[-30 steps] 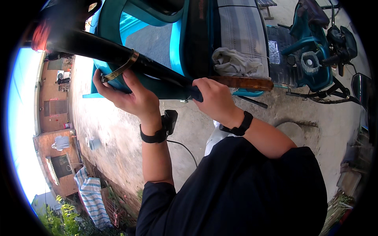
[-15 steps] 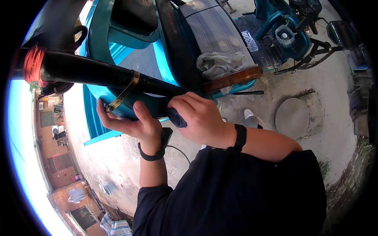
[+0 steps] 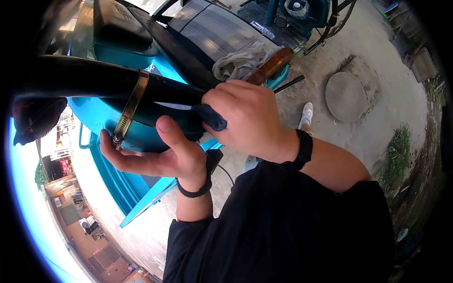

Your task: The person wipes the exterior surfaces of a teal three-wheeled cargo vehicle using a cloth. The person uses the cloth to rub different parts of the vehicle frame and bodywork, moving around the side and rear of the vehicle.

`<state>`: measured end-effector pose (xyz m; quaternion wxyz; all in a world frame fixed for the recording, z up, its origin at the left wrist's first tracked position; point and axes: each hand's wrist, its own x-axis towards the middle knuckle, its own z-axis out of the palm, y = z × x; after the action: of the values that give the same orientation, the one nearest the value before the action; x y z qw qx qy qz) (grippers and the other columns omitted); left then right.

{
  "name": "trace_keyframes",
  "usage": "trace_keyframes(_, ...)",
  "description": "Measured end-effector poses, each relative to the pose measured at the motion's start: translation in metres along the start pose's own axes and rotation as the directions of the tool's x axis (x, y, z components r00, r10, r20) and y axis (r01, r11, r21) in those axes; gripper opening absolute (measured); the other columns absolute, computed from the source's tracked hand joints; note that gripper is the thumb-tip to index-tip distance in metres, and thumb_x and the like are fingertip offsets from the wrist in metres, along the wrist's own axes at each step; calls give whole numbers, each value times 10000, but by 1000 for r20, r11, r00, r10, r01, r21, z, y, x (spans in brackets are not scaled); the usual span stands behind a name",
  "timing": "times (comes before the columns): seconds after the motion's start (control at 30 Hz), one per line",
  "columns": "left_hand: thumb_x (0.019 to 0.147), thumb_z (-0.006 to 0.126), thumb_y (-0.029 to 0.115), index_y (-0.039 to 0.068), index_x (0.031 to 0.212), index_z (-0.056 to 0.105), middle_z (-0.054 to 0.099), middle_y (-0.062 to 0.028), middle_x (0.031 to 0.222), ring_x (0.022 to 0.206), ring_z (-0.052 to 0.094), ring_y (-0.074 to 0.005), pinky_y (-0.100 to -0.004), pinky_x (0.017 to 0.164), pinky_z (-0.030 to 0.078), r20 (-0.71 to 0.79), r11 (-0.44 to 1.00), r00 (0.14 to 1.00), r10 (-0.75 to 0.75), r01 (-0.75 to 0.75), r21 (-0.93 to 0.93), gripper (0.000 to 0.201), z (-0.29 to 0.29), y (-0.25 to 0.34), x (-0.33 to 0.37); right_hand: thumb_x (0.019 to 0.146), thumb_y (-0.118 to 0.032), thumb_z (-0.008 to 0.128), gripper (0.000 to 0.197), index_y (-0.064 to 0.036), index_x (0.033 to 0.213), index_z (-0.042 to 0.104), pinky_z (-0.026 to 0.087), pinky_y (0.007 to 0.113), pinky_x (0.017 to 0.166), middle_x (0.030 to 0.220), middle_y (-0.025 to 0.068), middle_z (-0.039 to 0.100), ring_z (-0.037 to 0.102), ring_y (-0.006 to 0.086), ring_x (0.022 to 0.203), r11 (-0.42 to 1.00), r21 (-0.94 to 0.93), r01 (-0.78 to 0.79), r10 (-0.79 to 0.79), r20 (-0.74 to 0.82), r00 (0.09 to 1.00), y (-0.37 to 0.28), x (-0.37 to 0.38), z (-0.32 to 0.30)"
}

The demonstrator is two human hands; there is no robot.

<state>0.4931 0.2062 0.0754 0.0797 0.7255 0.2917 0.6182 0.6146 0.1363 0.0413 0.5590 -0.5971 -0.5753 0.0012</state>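
A thick black pipe [image 3: 104, 78] slants across the upper left, with a brass-coloured band clamp [image 3: 132, 106] around it and around a curved teal part [image 3: 144, 127] below. Cupped under the teal part is my left hand [image 3: 172, 158]; its thumb is raised apart and its fingertips are by the clamp's screw. No object shows in its grasp. My right hand [image 3: 250, 118] is closed on a bunched dark cloth [image 3: 212, 117] at the right end of the visible pipe. The hand hides part of the cloth and that stretch of pipe.
Behind the pipe stands a teal vehicle with a grey striped seat cover [image 3: 217, 28], a crumpled white cloth [image 3: 240, 61] and a wooden armrest [image 3: 271, 66]. A round concrete slab [image 3: 346, 96] lies to the right, near a white shoe [image 3: 307, 114]. Weeds [image 3: 398, 155] grow farther right.
The whole view has shifted, so the pipe and clamp look larger and the vehicle sits farther up and left. My right hand keeps the cloth; my left hand stays by the clamp.
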Motion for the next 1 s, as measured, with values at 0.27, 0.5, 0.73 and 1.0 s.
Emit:
trace_keyframes(0.27,964,713,312,30,1524,230,426,-234,1413,1228,594,-342,-421,1084,487,4,997,1000,26,-26,-75,792,-2,-8,4,637,-118,798,202,-84,763,644,530,399,583,715,48,637,660,266,762,988,77,134,-130,-54,990,-12,22,3)
trace_keyframes(0.5,958,711,277,37,1526,227,414,-239,1415,1216,601,-352,-422,1046,529,23,998,999,24,-23,-59,784,-1,-4,4,569,-34,818,393,-49,944,702,550,379,653,879,55,683,670,273,845,997,40,61,-65,92,994,-7,20,-2)
trace_keyframes(0.73,949,719,305,70,1521,223,410,-270,1405,1178,630,-376,-401,951,612,-1,987,998,-60,59,-146,793,5,4,3,603,-34,790,385,-22,976,693,559,380,677,966,85,688,669,280,891,990,-38,139,-132,156,979,22,-22,12)
trace_keyframes(1.0,951,689,373,95,1524,221,427,-294,1383,1167,640,-385,-415,906,647,5,999,1000,-20,20,-38,790,3,1,5,644,3,767,388,-10,1023,688,572,381,777,1036,109,676,667,303,986,996,-79,-45,63,250,966,53,-76,33)
